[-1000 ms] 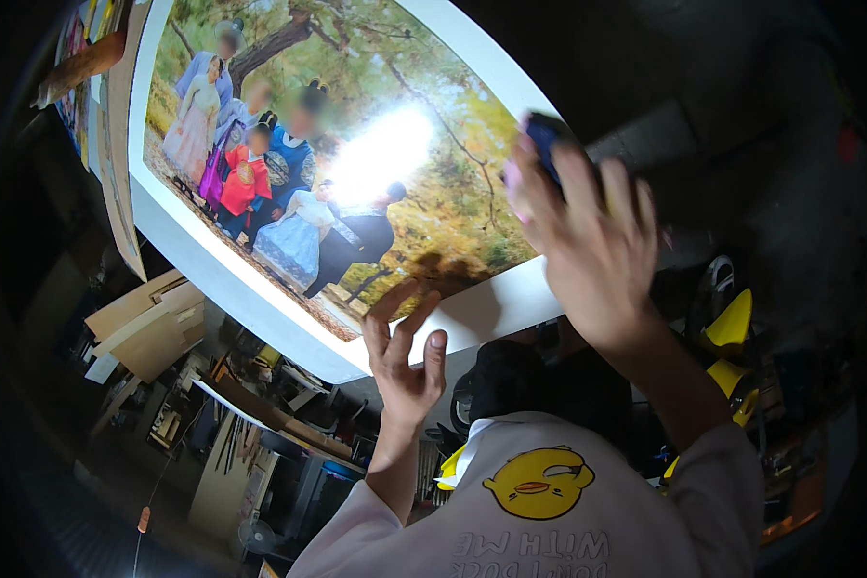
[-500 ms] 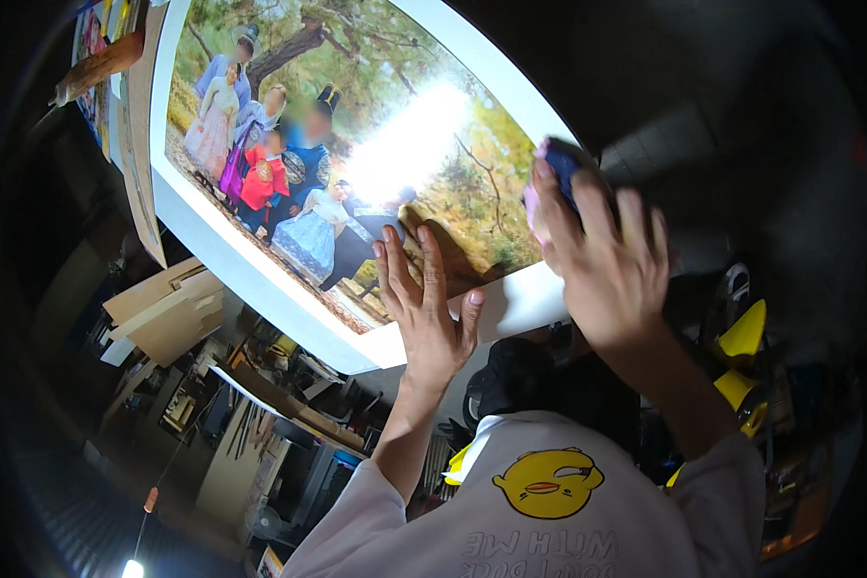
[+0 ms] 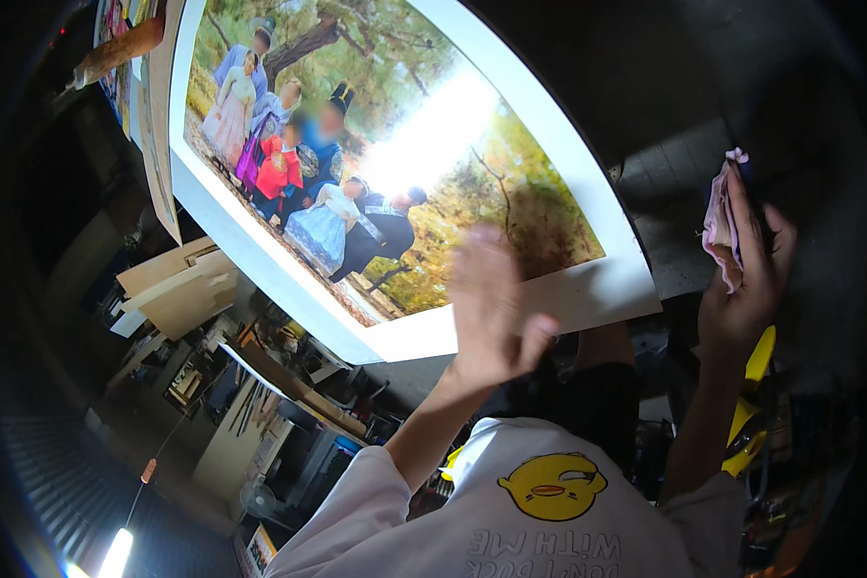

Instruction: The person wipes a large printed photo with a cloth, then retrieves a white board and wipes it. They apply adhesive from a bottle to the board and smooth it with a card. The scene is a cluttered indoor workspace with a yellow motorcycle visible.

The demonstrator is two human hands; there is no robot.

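A large photo print (image 3: 539, 207) of a group of people outdoors, with a wide white border, slants across the upper middle. A bright light glare covers part of it. My left hand (image 3: 489, 299) is over its lower right part, blurred by motion, with the thumb apart and the fingers stretched out; nothing shows in it. Whether it touches the print I cannot tell. Off the print's right edge, my right hand (image 3: 749, 279) grips a folded pink cloth (image 3: 721, 226), apart from the print.
A wooden-handled brush-like tool (image 3: 120, 50) lies by upright boards at the upper left. Cardboard pieces (image 3: 188, 289) and a cluttered workbench stand at lower left, near a fan (image 3: 258, 499). A lit lamp (image 3: 116, 554) hangs at the bottom left. Yellow objects (image 3: 745, 424) are beside my right forearm.
My right hand has swung right with the cloth, away from the print's edge. My left hand has shifted right across the print and blurred. The print sits slightly further right in view.
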